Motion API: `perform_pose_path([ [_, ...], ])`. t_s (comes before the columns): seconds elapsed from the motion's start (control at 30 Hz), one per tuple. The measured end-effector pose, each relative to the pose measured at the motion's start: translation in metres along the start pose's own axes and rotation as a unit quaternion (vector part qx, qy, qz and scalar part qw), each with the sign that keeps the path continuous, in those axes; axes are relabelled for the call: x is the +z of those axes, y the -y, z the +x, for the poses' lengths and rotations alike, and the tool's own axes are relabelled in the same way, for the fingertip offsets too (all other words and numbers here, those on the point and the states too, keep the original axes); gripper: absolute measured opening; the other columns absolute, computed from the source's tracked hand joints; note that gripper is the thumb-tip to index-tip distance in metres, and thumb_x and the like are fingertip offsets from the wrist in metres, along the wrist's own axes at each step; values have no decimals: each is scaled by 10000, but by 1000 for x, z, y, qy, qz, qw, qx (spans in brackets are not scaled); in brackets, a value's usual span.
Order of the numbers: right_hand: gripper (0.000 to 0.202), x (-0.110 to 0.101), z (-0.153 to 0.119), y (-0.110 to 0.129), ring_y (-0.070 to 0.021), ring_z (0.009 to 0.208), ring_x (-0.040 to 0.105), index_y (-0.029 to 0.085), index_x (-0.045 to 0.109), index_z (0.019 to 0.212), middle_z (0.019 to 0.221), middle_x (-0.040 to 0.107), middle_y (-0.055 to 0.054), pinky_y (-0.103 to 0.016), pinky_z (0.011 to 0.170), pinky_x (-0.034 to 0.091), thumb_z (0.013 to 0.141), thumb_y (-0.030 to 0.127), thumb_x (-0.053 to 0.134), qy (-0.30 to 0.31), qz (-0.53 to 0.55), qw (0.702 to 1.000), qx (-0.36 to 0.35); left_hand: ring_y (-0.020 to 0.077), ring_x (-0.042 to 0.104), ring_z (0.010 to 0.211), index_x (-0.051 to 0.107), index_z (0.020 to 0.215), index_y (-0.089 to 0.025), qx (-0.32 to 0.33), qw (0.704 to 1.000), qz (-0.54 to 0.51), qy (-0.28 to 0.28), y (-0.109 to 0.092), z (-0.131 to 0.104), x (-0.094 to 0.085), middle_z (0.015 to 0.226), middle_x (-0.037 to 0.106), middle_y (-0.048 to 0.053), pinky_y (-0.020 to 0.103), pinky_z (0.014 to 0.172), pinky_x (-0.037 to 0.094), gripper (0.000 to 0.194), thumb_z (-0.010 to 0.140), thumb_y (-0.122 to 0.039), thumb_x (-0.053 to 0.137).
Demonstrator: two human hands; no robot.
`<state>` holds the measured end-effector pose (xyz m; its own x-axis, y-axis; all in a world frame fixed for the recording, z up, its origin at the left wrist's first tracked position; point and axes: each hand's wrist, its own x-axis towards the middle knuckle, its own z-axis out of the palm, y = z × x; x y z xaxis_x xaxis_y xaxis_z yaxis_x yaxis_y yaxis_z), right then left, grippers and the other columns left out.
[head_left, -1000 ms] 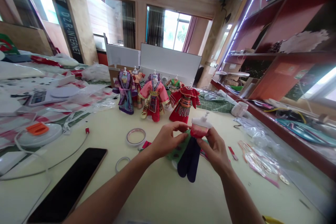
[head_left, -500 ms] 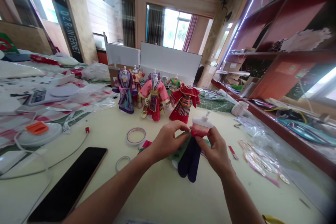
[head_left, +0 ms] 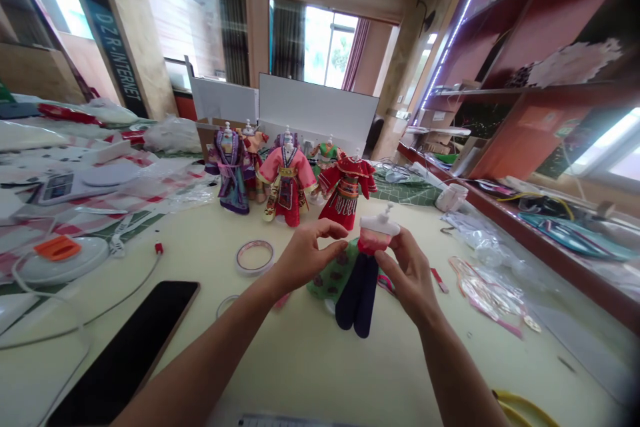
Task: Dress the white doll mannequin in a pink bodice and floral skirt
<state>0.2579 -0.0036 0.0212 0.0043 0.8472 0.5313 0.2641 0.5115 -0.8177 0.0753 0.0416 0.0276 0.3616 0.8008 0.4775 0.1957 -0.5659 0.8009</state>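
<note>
My right hand (head_left: 413, 273) is closed round a small headless doll body (head_left: 379, 225), white at the shoulders, with a pink-red band at the waist. Two dark purple strips (head_left: 357, 300) hang down from that waist over a green patterned cloth (head_left: 327, 277). Just to the left is my left hand (head_left: 307, 250), its thumb and forefinger apart and nothing visible between them. The thumb tip is close to the green cloth's upper edge; whether it touches I cannot tell. Part of a bright pink piece shows behind my right thumb.
Several dressed doll forms (head_left: 287, 180) stand at the back of the table. A tape roll (head_left: 255, 257) and a phone (head_left: 125, 347) lie to the left, with a cable. Clear plastic packaging (head_left: 487, 287) and a red strip (head_left: 440, 280) are on the right. Yellow handles (head_left: 520, 407) show at the bottom edge.
My left thumb and fingers have come off the doll's waist and spread apart, moving slightly left. More of the green cloth shows. My right hand still holds the doll body.
</note>
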Motion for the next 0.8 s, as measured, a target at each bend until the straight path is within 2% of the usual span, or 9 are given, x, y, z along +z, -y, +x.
perform_pose_path([
  [0.1, 397, -2, 0, 0, -250, 1060, 565, 224, 494, 1202, 1147, 603, -88, -390, 899, 447, 852, 396, 569, -2, 21, 1000, 8, 171, 621, 864, 654, 906, -183, -20, 999, 20, 20, 1, 1, -3, 918, 688, 37, 293, 788, 468, 160, 808, -295, 596],
  [0.27, 367, -13, 3, -1, -223, 1007, 588, 233, 490, 1217, 1090, 628, -66, -342, 841, 470, 893, 406, 498, -24, 3, 1000, 17, 193, 618, 846, 667, 875, -208, -48, 989, 113, 80, 3, 0, -17, 893, 689, 31, 278, 705, 458, 253, 750, -427, 640],
  [0.43, 284, -28, 5, -12, -207, 936, 616, 202, 552, 1091, 963, 666, -58, -369, 877, 460, 900, 391, 461, -63, -17, 996, 55, 235, 619, 824, 671, 862, -204, -69, 968, 223, 90, 11, -9, -19, 883, 686, 57, 308, 694, 449, 344, 696, -505, 650],
  [0.57, 271, -34, -4, -25, -216, 993, 597, 206, 567, 1069, 1062, 645, -71, -384, 878, 466, 803, 255, 546, -1, -76, 994, 84, 250, 612, 858, 644, 919, -198, -76, 955, 265, 108, 21, -19, -6, 928, 669, 64, 328, 727, 447, 366, 691, -484, 652],
  [0.67, 343, -30, -14, -32, -210, 1018, 575, 217, 570, 1104, 1089, 625, -60, -370, 880, 457, 764, 177, 546, 51, -139, 986, 81, 232, 605, 855, 639, 894, -206, -81, 957, 259, 99, 28, -23, 3, 912, 667, 53, 325, 743, 442, 236, 764, -394, 580],
  [0.8, 173, -24, -21, -38, -203, 867, 604, 204, 619, 916, 939, 651, -43, -330, 748, 480, 779, 189, 515, 41, -171, 979, 101, 188, 611, 751, 649, 814, -210, -95, 966, 224, 85, 29, -21, 5, 804, 676, 21, 286, 680, 436, 194, 826, -292, 473],
])
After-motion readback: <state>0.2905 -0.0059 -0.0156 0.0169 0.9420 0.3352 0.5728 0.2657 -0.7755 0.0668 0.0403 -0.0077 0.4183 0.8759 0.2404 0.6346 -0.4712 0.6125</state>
